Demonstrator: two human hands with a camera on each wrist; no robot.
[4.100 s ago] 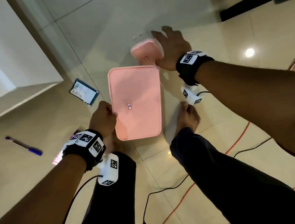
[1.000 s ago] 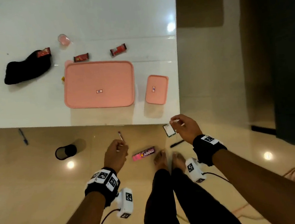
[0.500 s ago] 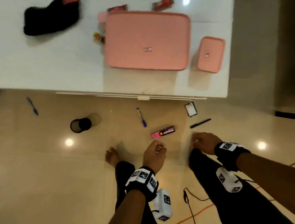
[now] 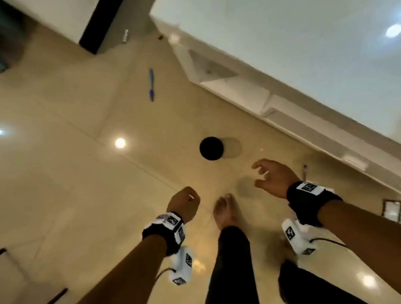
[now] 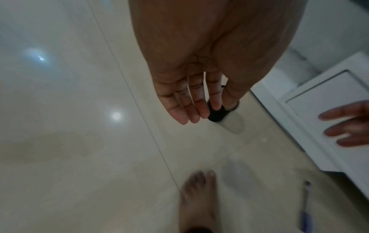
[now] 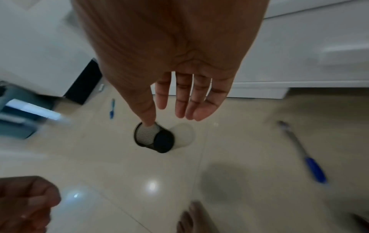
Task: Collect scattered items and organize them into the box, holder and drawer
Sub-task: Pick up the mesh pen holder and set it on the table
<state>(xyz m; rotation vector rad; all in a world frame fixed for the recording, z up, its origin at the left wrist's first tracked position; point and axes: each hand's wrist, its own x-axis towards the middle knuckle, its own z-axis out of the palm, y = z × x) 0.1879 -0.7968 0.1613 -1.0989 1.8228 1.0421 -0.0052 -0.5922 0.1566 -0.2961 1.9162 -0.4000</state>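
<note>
A black mesh pen holder (image 4: 211, 148) lies on its side on the beige floor, its mouth showing in the right wrist view (image 6: 153, 137). My right hand (image 4: 258, 173) hangs open just short of it, fingers spread and empty (image 6: 171, 116). My left hand (image 4: 186, 198) is lower and to the left, loosely curled and holding nothing (image 5: 199, 113). A blue pen (image 4: 151, 85) lies far beyond the holder. Another pen (image 4: 304, 171) with a blue end lies right of my right hand (image 6: 305, 154). A small card (image 4: 392, 210) lies on the floor at the right.
The white table (image 4: 306, 47) with a drawer front (image 5: 329, 97) under its edge runs diagonally across the upper right. My bare foot (image 4: 223, 212) stands between the hands. A dark doorway post (image 4: 98, 23) and a grey bin (image 6: 18, 113) are at the far left.
The view has swung left, so the pink boxes on the table are out of sight. Both hands rose from my legs. The right hand opened and stretched toward the holder.
</note>
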